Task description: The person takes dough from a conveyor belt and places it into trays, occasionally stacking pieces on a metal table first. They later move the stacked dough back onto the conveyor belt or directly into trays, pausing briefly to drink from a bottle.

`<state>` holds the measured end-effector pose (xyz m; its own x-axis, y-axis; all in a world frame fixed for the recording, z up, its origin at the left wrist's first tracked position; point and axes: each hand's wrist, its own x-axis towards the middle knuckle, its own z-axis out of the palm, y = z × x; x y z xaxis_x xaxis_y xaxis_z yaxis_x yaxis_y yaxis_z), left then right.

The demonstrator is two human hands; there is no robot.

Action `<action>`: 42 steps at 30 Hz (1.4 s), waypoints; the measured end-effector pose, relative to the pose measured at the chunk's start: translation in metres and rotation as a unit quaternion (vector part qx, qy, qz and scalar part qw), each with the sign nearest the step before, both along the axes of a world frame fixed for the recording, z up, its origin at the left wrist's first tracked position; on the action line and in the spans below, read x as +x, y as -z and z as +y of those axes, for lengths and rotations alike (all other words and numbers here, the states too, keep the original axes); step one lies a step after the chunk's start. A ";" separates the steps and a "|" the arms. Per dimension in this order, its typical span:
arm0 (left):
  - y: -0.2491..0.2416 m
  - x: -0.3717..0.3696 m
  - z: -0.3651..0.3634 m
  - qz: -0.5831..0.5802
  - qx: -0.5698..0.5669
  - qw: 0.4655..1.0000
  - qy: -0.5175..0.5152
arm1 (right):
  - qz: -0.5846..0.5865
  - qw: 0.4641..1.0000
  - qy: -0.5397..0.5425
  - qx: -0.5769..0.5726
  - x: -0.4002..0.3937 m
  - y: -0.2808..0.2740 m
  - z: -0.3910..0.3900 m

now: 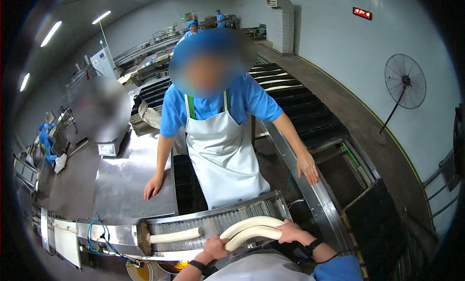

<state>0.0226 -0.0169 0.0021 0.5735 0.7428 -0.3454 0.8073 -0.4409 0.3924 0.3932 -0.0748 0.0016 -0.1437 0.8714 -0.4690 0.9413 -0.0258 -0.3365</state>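
Dough rope (pixel 252 229) bent double over the mesh belt (pixel 213 225), spanning both my hands. Left grip (pixel 215 247) closed on its near end; right grip (pixel 290 231) closed on the fold.

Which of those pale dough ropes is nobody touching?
The short straight rope at the left of the mesh belt. It lies alone, while the two long curved ropes are held by the left hand and right hand.

Left hand's (pixel 214 247) fingers hidden under the dough rope (pixel 252 229), wall display's (pixel 362 13) red digits too small to read, forearms cut off by the frame's bottom edge
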 end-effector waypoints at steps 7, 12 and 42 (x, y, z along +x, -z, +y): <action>-0.016 0.021 0.006 -0.160 -0.269 0.946 -0.080 | 0.327 0.914 0.205 -0.127 0.014 -0.008 -0.040; -0.011 0.007 0.009 -0.271 -0.472 0.822 -0.167 | 0.488 0.786 0.348 -0.155 0.012 -0.020 -0.059; -0.160 0.351 0.018 -0.353 -0.572 0.723 0.160 | 0.751 0.034 0.526 0.399 0.146 -0.071 -0.198</action>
<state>0.3732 0.0011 0.1624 0.9860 -0.0070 -0.1667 0.1570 0.3773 0.9127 0.5395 -0.2726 0.0721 0.8233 0.4142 -0.3880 -0.5319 0.8016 -0.2730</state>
